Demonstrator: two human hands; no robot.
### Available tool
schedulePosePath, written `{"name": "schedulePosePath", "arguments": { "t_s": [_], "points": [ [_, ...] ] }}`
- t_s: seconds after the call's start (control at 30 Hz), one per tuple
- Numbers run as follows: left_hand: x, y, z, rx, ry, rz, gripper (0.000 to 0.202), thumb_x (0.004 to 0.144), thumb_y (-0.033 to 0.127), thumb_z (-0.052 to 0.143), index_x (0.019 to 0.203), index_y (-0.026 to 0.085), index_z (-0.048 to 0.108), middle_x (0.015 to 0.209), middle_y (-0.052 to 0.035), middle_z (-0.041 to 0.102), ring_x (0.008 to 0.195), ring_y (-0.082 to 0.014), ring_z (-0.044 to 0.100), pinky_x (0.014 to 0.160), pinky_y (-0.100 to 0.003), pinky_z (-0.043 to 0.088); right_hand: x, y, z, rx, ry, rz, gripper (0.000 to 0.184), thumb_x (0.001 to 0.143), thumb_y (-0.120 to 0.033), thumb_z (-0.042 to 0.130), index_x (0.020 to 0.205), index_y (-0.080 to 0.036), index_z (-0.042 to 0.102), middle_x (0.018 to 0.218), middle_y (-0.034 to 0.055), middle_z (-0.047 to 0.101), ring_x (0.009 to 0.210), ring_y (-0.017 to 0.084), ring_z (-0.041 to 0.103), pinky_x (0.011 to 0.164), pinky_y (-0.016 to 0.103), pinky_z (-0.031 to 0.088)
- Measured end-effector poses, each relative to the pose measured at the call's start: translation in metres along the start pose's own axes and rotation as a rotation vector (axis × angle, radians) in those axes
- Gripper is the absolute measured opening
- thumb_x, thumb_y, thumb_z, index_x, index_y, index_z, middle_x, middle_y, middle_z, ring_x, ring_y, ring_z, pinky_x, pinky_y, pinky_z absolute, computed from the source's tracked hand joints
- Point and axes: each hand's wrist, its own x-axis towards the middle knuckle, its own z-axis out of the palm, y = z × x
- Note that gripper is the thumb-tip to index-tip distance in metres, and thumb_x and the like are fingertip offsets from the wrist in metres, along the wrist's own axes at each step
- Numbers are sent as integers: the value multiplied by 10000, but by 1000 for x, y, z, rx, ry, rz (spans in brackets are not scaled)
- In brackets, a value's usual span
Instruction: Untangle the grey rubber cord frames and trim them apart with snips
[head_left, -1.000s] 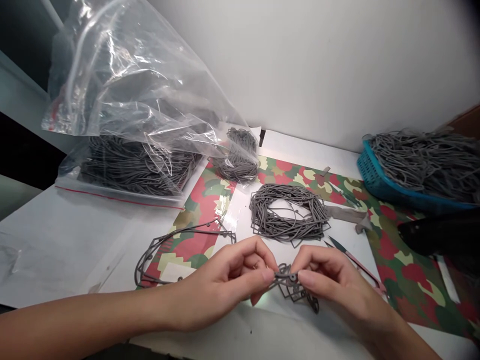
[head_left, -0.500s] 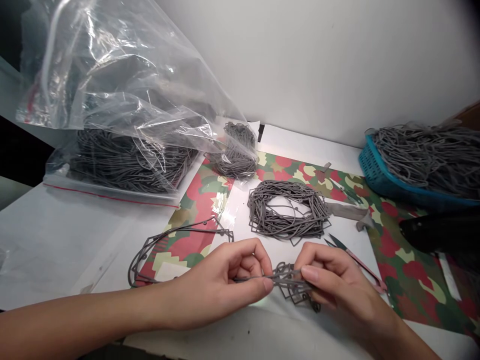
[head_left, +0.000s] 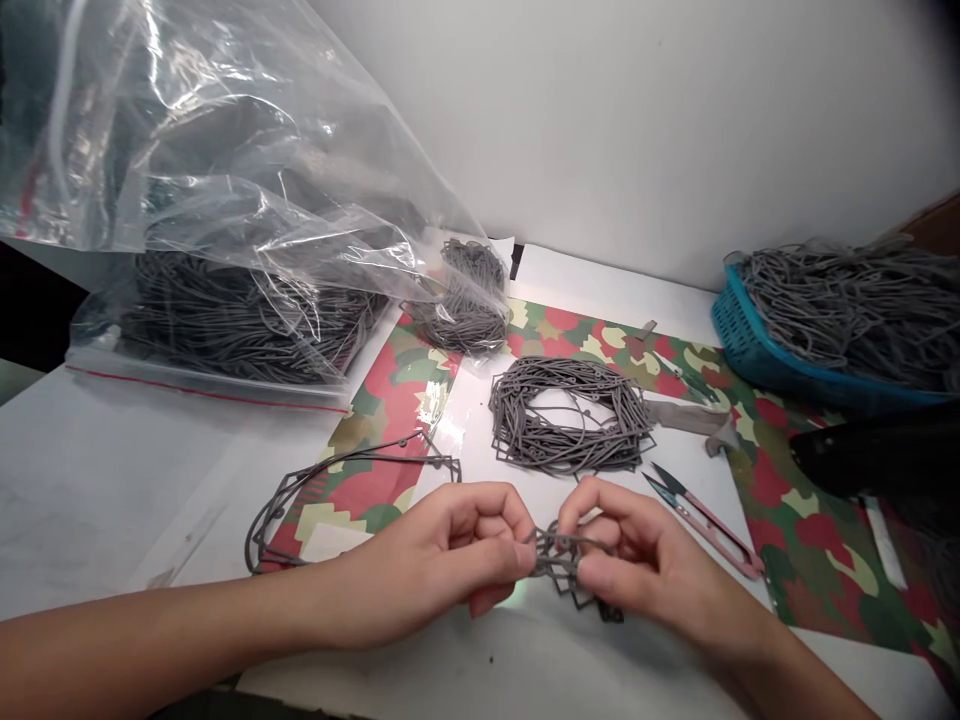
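Between my hands is a small tangle of thin grey rubber gaskets [head_left: 559, 575] with angular corners and little round eyelets. My left hand [head_left: 469, 545] pinches the tangle's left end between thumb and curled fingers. At its right side my right hand [head_left: 630, 550] grips strands between thumb and forefinger. Beyond my fingers, a ring-shaped pile of the same gaskets [head_left: 570, 415] lies on white paper. One or more loose gaskets [head_left: 337, 465] stretch out beyond my left forearm. Pink-handled thread snips [head_left: 709, 525] lie with blades apart beside my right hand.
A large clear plastic bag [head_left: 247, 200] of dark strands stands at the left, partly covering a smaller grey bundle [head_left: 476, 290]. A blue basket [head_left: 765, 340] heaped with grey strands sits at the right. A black object [head_left: 862, 455] lies below it. A camouflage-patterned mat [head_left: 795, 540] covers the table.
My right hand has moved left, closer to my left hand, and its grip on the gaskets has shifted. The thread snips show more fully. The whole view has shifted slightly.
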Motion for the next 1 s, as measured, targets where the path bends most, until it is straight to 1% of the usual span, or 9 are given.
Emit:
{"name": "schedulePosePath", "arguments": {
  "t_s": [0.1,0.2,0.27,0.37,0.47,0.6,0.73,0.87,1.0],
  "points": [
    [2,-1,-2,-32,-44,-36,264,902,394,602,774,178,521,521,77,465,475,-78,327,485,-217,231,1,2,1,-18,-35,49,255,856,-365,758,947,-185,602,606,-93,358,526,60,245,464,210,158],
    [4,-2,-3,-71,-91,-91,257,896,403,606,793,186,514,528,71,494,465,-77,333,479,-204,259,1,4,0,-50,-7,45,215,879,-365,728,899,-172,635,588,-87,339,528,69,246,467,226,153],
    [4,-1,-4,-98,-114,-106,263,896,418,611,818,188,511,549,65,517,458,-69,325,462,-187,262,1,5,-1,-41,14,27,232,884,-385,714,869,-170,628,582,-81,356,526,73,256,470,231,158],
    [3,0,-4,-131,-143,-88,251,907,420,604,863,186,525,582,51,557,425,-56,336,417,-166,254,0,3,-4,36,24,-13,272,862,-405,727,829,-166,601,582,-68,410,519,73,278,472,228,171],
    [2,1,-5,-133,-167,-88,232,909,396,600,856,175,555,597,39,575,404,-54,395,389,-161,282,-1,-2,-6,186,58,-64,283,833,-378,743,759,-164,573,537,-85,355,485,65,237,461,220,155],
    [2,2,-4,-117,-151,-105,247,904,392,593,859,150,612,606,29,581,408,-54,433,397,-166,314,-1,-8,-9,372,131,-171,254,797,-319,724,689,-177,544,493,-111,224,428,57,134,431,217,141],
    [3,1,-4,-118,-136,-98,263,894,412,600,913,151,626,609,30,591,403,-54,437,399,-169,311,-1,-9,-14,432,184,-250,222,776,-318,670,657,-205,520,463,-111,140,407,75,73,407,242,132],
    [4,0,-5,-128,-126,-83,252,902,411,597,919,160,603,600,33,592,396,-51,426,393,-162,304,-2,-9,-17,445,203,-276,278,760,-341,643,606,-222,445,445,-96,127,408,96,59,406,271,113],
    [3,-1,-5,-132,-99,-57,214,916,377,605,886,167,574,598,37,599,397,-46,412,386,-154,288,-5,-7,-18,465,168,-282,384,732,-354,647,564,-228,325,450,-75,137,415,116,76,408,294,109]
  ]
}}
